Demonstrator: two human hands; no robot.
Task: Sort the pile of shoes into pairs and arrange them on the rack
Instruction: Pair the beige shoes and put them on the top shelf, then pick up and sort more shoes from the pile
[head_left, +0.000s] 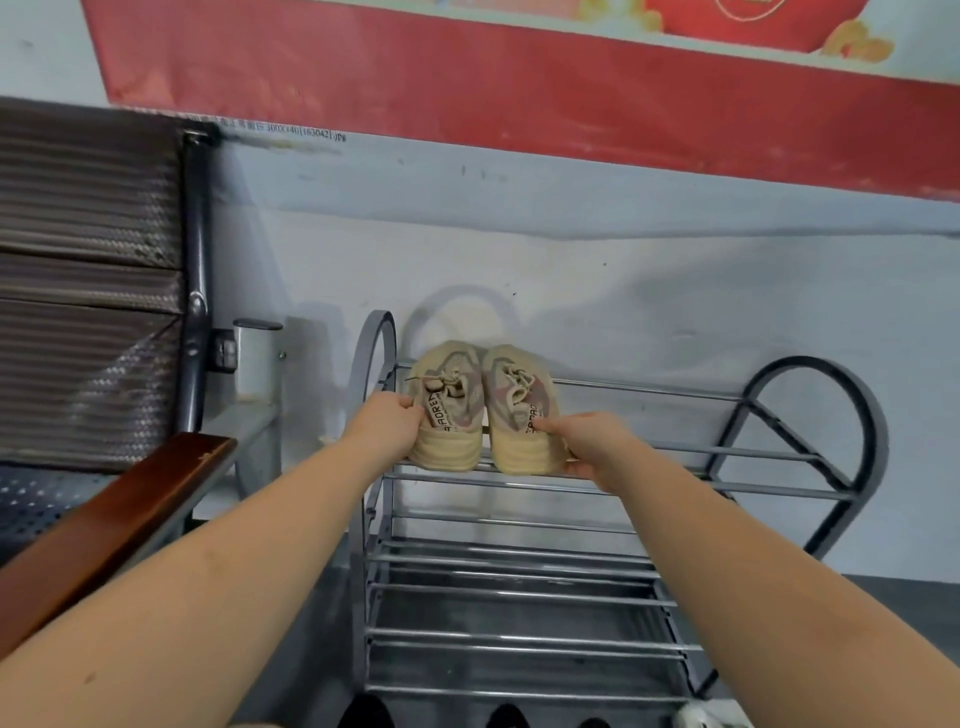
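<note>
Progress: early | left hand (388, 420) gripping left sneaker (450, 410), right hand (589, 441) gripping right sneaker (522, 415), seating first pair on rack (675, 452) top shelf (lower shelves bare) | remaining: other shoes.

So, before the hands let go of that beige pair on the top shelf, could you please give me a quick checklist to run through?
1. Shoes match: left shoe and right shoe look alike, same beige with same heel lettering: ok.
2. Both on the top tier of the rack, heels toward the person: ok.
3. Side by side at the rack's left end, toes toward the wall: ok.
4. Soles resting fully on the bars: cannot tell, heels hide them.
5. Left hand and right hand each grip a heel: ok.
6. Room to the right for more pairs: ok.
</note>
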